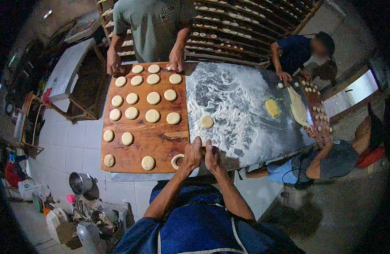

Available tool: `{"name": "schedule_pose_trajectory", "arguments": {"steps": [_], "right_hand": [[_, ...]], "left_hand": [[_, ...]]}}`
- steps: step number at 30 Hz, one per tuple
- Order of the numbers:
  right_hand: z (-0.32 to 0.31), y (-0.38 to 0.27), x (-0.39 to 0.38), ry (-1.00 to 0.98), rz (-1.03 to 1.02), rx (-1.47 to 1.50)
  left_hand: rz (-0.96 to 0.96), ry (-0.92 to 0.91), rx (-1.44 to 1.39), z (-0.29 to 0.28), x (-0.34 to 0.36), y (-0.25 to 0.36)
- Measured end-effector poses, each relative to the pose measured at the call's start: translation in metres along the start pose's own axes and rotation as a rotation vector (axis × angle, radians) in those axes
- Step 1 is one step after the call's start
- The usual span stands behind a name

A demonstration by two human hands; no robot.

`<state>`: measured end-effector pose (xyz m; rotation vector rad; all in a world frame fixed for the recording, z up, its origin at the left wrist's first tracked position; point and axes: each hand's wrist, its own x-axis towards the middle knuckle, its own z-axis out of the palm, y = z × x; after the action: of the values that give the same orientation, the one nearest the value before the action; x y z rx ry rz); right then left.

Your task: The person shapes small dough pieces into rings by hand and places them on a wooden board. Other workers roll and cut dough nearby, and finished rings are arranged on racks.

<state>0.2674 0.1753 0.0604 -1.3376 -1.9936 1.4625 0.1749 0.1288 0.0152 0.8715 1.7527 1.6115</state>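
My left hand (193, 154) and my right hand (212, 156) are close together at the front of the table, both with curled fingers; what lies in them is hidden. Just left of my left hand a dough ring (174, 163) rests on the wooden board (157, 135), among several flat dough rounds (148, 163). Beyond my hands a single dough round (206, 122) lies on the flour-dusted metal surface (228, 97).
A co-worker (150, 29) handles dough at the board's far edge. At right, two people (294, 57) (330, 161) hold long dough (298, 106) near yellow paste (272, 107). Tray racks (228, 29) stand behind; a side table (68, 67) and pots (80, 184) are at left.
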Motion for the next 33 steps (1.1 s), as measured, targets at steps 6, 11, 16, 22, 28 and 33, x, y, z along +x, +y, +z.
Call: {"name": "schedule_pose_trajectory", "arguments": {"steps": [6,11,16,22,28,33], "right_hand": [[0.003,0.003,-0.011,0.037,-0.04,0.116],[0.002,-0.001,-0.007,-0.027,-0.068,0.007],[0.007,0.0,-0.008,0.016,-0.073,-0.046],[0.008,0.015,-0.013,0.027,-0.24,-0.021],[-0.002,0.067,-0.007,-0.093,-0.078,0.068],[-0.011,0.068,-0.026,0.02,-0.066,-0.123]], "left_hand": [[-0.172,0.024,-0.787,0.002,-0.01,-0.014],[0.033,0.066,-0.265,-0.002,-0.003,-0.007],[-0.206,0.009,-0.547,-0.005,-0.008,-0.02],[-0.141,0.05,-0.45,-0.005,-0.015,-0.018],[0.295,0.033,0.299,0.001,-0.016,-0.007],[-0.006,-0.161,0.094,0.008,-0.029,0.018]]}}
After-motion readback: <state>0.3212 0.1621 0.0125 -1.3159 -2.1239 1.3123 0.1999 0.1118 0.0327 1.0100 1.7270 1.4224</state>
